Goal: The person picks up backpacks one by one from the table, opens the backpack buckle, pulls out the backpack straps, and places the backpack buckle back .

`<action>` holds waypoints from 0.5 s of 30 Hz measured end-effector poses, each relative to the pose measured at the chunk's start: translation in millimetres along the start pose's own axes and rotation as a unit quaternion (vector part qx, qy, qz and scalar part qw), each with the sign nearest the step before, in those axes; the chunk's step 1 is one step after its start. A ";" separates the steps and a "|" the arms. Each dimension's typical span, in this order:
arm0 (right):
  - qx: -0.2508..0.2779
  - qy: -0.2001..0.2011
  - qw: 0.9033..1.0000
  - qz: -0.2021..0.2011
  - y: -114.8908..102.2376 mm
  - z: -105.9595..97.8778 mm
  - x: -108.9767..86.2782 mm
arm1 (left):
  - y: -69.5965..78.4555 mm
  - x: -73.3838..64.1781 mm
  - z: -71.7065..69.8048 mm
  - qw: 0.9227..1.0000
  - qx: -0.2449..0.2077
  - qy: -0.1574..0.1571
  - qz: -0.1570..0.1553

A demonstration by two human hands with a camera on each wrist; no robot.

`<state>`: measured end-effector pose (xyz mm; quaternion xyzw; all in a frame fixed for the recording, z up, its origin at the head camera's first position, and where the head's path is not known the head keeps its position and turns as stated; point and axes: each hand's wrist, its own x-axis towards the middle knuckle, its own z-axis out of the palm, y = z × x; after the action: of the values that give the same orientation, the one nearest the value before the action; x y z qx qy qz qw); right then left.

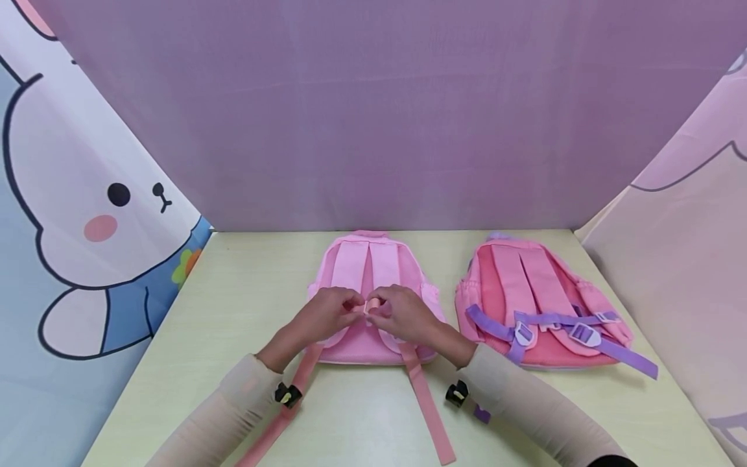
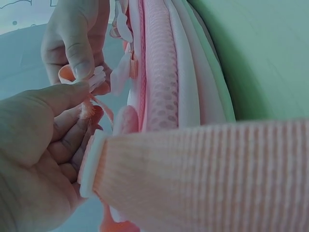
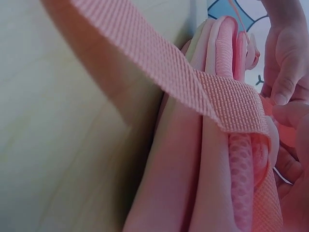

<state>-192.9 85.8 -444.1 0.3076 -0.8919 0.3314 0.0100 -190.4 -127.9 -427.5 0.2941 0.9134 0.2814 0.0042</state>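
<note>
A pink backpack lies on the table with its shoulder straps facing up. Over its middle, my two hands meet at a small white plastic buckle threaded with peach webbing. My left hand pinches the webbing at the buckle between thumb and fingers. Opposite it, my right hand pinches the buckle and the looped webbing. The fingers partly cover the buckle. Two long peach straps trail from the pack's lower end toward me; in the left wrist view, one passes through a white slider.
A second backpack, darker pink with purple straps and white buckles, lies to the right. Small black clips are near both forearms. The pale table meets a purple back wall; printed cloths hang at both sides.
</note>
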 end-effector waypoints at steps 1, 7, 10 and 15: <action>0.002 0.001 1.000 0.000 0.1 0.1 -0.1 | 0.0 0.1 0.5 1.000 -0.002 0.001 -0.001; 0.005 0.007 1.000 -0.009 0.8 0.9 0.3 | -1.0 -2.3 -0.1 1.000 -0.016 -0.015 -0.019; 0.009 0.007 1.000 -0.008 0.8 1.0 0.5 | -2.2 -4.3 -1.5 0.999 -0.024 -0.025 -0.029; 0.009 0.008 1.000 -0.006 0.7 1.0 0.0 | -4.2 -6.2 -2.5 0.998 -0.037 -0.030 -0.034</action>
<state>-193.1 85.7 -445.3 0.3103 -0.8870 0.3417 0.0160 -187.9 -135.4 -428.6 0.2708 0.9115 0.3053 0.0520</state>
